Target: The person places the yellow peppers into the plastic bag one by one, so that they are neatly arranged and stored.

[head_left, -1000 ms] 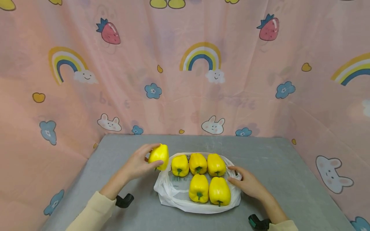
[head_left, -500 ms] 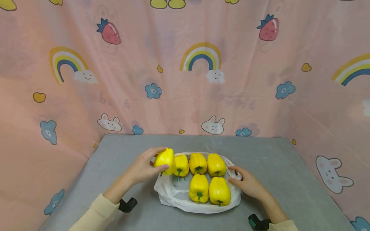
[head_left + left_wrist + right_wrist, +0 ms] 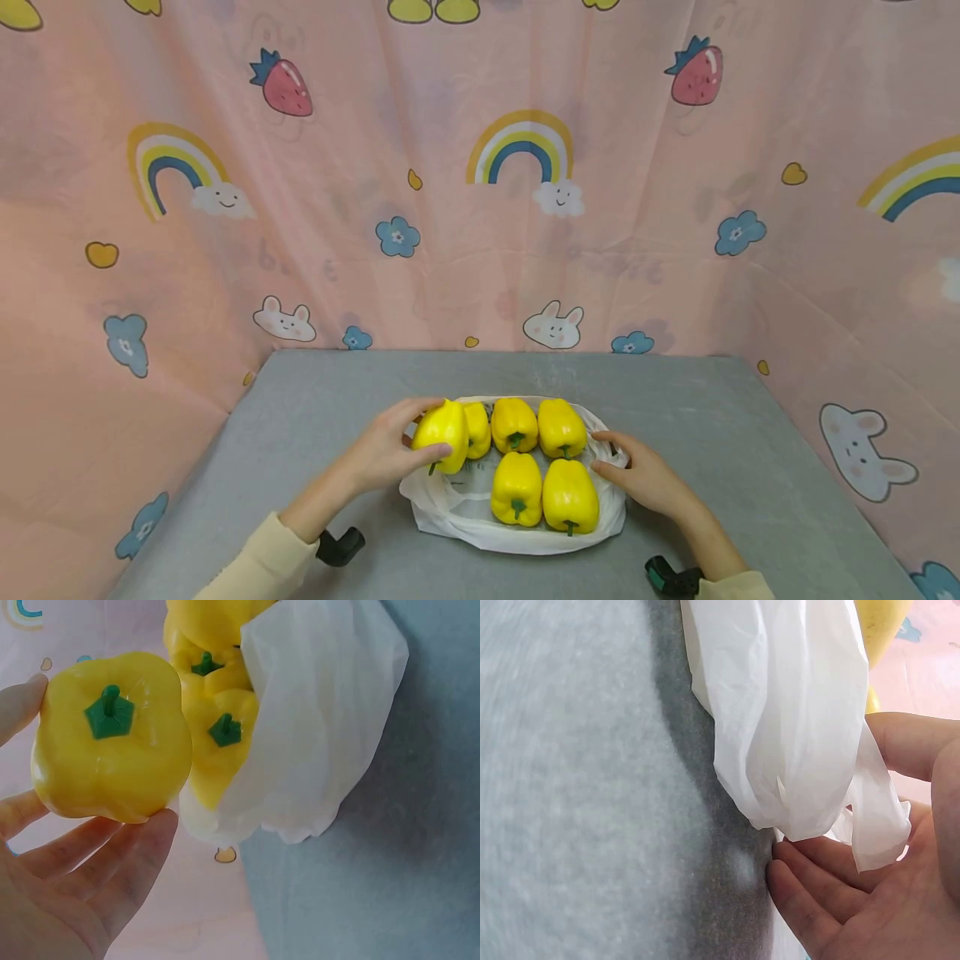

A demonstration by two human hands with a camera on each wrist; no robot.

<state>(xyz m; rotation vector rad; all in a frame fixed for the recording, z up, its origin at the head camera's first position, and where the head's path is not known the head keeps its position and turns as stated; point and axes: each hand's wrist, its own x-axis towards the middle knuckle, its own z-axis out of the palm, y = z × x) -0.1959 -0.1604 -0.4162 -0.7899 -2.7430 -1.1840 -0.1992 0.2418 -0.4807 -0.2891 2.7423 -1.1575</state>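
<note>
My left hand (image 3: 386, 446) grips a yellow bell pepper (image 3: 441, 437) between thumb and fingers, over the left side of a white plastic bag (image 3: 517, 542). In the left wrist view this bell pepper (image 3: 112, 750) has its green stem toward the camera. The bag lies spread open with several more yellow bell peppers (image 3: 561, 429) inside. Three form a back row, the leftmost (image 3: 477, 432) partly hidden by the held one; two (image 3: 517, 490) are in front. My right hand (image 3: 647, 475) holds the bag's right rim, the thumb on one side and fingers on the other.
The bag rests on a grey table (image 3: 337, 371). A pink printed curtain (image 3: 480, 267) hangs behind and along both sides. Black wrist devices (image 3: 340, 547) sit near both cuffs.
My left hand has moved right and toward the person with its bell pepper, from beside the bag to over its left part. The right hand has stayed at the bag's rim.
</note>
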